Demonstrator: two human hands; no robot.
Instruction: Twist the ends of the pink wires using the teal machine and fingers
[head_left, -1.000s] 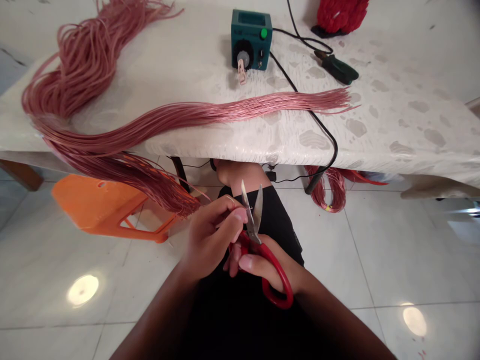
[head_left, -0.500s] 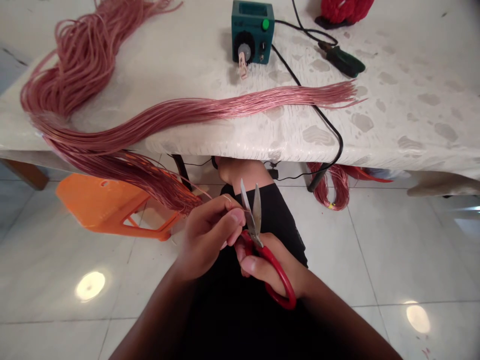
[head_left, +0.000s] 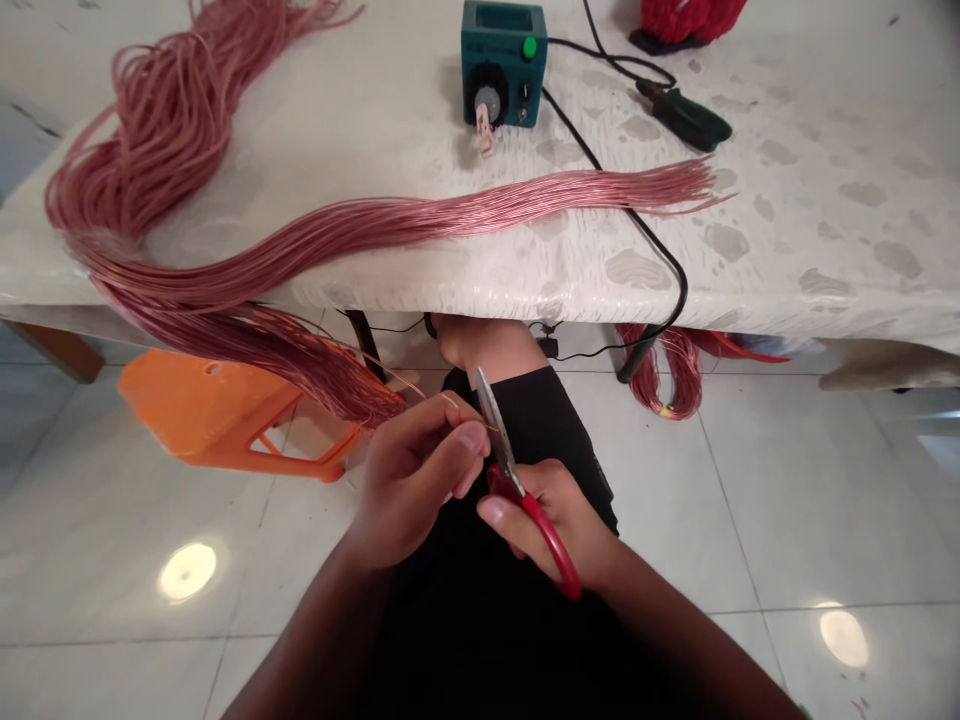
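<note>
Pink enamelled copper wire (head_left: 300, 240), a long loose hank of many fine, glossy strands, lying across the white-covered bench (head_left: 787, 270). One thick, tangled mass heaped at the far left; one smooth, tapering length stretched along the near edge toward the right, its ends splayed and uneven. Another part drooping over the bench edge at the left, fanning into a frayed brush of separate strands in the air, just beside the left hand (head_left: 412, 480). Left grip tight, thumb and fingers pinched together on a single thin strand (head_left: 411, 388) drawn out of that brush. Right hand (head_left: 544, 530) in a firm grip around the red handles of a pair of scissors (head_left: 496, 435), blades closed or nearly so, tips raised just beside the strand and the left thumb. Farther along the bench, well apart from the hands, a teal control box (head_left: 502, 70) with a knob and green button, a black cable (head_left: 645, 215) and green-handled pliers (head_left: 686, 118). Below the bench, a smaller coil of similar wire (head_left: 670, 375); at the left, an orange plastic stool (head_left: 217, 410).
</note>
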